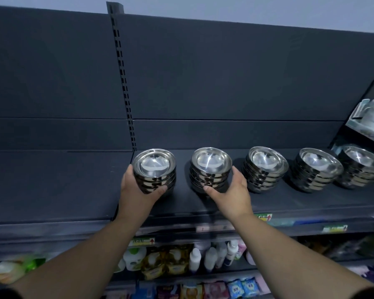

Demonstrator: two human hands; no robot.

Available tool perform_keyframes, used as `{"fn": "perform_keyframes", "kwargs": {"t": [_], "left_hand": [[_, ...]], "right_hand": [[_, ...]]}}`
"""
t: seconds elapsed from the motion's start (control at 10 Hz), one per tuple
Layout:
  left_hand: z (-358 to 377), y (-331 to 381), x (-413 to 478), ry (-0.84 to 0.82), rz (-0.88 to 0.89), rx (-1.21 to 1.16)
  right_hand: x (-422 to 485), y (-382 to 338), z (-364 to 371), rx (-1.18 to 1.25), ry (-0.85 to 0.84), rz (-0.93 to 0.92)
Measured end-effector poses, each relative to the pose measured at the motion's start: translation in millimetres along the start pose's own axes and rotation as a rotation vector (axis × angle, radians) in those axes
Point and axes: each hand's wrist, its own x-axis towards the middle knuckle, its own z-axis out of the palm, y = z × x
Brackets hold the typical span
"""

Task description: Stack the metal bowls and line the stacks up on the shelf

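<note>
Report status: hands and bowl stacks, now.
Left hand grips leftmost stack. Right hand grips second stack. Three more stacks lined up rightward. Nothing blocks either hand.

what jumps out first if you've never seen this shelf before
The row of five shiny metal bowl stacks along the dark shelf catches the eye first. Next come the two hands: the left hand grips the leftmost stack and the right hand grips the second stack. Beneath the shelf stand white bottles and colourful packets.
</note>
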Motion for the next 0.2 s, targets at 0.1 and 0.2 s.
{"fn": "perform_keyframes", "kwargs": {"t": [0.1,0.2], "left_hand": [[-6.1,-0.5,-7.3,0.012,-0.005,0.091],[-11.6,2.3,-23.5,-0.022,0.001,0.292]], "right_hand": [[-8.4,1.1,-12.0,-0.152,-0.067,0.001],[-24.8,0.6,-27.9,-0.328,-0.142,-0.012]]}}
